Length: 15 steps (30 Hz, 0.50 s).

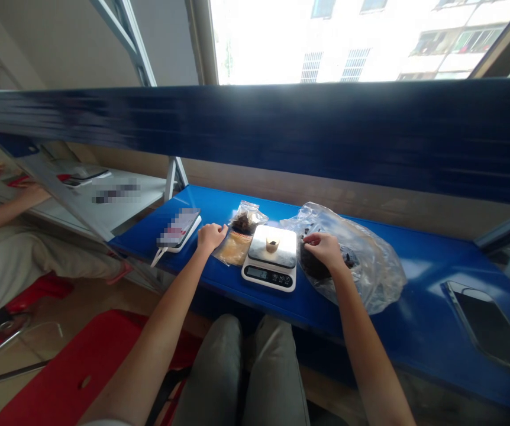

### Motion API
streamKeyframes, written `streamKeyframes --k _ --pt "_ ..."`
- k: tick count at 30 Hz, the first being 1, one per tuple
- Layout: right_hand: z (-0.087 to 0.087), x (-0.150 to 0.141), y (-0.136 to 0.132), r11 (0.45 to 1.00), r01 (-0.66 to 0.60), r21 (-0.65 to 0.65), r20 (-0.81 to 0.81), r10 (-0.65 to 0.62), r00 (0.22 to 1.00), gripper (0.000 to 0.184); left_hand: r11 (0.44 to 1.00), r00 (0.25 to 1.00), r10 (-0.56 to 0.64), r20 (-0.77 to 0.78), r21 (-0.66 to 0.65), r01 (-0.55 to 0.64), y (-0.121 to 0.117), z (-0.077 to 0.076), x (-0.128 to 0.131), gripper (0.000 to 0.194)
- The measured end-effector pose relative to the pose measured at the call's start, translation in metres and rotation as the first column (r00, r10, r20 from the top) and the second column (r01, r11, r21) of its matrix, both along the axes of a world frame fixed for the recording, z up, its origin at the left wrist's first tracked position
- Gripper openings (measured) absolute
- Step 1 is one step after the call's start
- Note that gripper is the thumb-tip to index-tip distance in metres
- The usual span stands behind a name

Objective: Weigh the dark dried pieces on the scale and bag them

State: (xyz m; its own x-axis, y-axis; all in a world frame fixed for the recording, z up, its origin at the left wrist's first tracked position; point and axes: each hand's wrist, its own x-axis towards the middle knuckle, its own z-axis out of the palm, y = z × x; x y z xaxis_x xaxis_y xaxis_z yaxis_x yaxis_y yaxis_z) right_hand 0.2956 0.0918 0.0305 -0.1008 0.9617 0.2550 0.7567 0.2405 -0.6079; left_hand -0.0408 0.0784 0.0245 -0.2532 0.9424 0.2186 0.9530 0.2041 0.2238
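Note:
My right hand (325, 249) is over a large clear plastic bag (377, 269), its fingertips pinched on a small dark dried piece. More dark dried material (315, 265) lies in the bag below. Left of it stands a white kitchen scale (247, 269) with a metal plate and a lit display. A small pale cup (273, 244) with something dark inside sits on the plate. My left hand (211, 237) rests on the table, fingers curled closed, beside a flat zip bag of yellowish contents (236, 248). Behind that bag lies a small clear bag of brown dried pieces (245, 221).
A phone on a white power bank (181, 231) with a cable lies at the left of the blue table (210, 290). Another phone (490, 325) is at the right. A blue shelf beam (255, 130) crosses above. Another person's arm (15, 207) shows at far left, near a red chair (77, 367).

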Motion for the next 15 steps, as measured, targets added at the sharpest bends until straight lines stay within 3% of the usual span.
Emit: streamKeyframes --k 5,11,15 --pt "0.002 0.002 -0.001 1.0 0.006 -0.019 -0.073 -0.008 0.997 0.022 1.0 1.0 0.0 0.005 -0.003 0.0 0.001 -0.002 -0.002 0.052" --pt "0.007 0.01 -0.006 0.99 -0.115 -0.08 0.007 0.116 0.993 0.031 1.0 1.0 -0.006 0.007 0.001 0.006 0.001 -0.002 -0.001 0.054" --pt "0.009 0.008 -0.008 0.995 -0.098 -0.017 0.133 0.099 0.986 0.033 1.0 1.0 0.002 0.006 -0.014 -0.002 0.0 0.0 0.001 0.054"
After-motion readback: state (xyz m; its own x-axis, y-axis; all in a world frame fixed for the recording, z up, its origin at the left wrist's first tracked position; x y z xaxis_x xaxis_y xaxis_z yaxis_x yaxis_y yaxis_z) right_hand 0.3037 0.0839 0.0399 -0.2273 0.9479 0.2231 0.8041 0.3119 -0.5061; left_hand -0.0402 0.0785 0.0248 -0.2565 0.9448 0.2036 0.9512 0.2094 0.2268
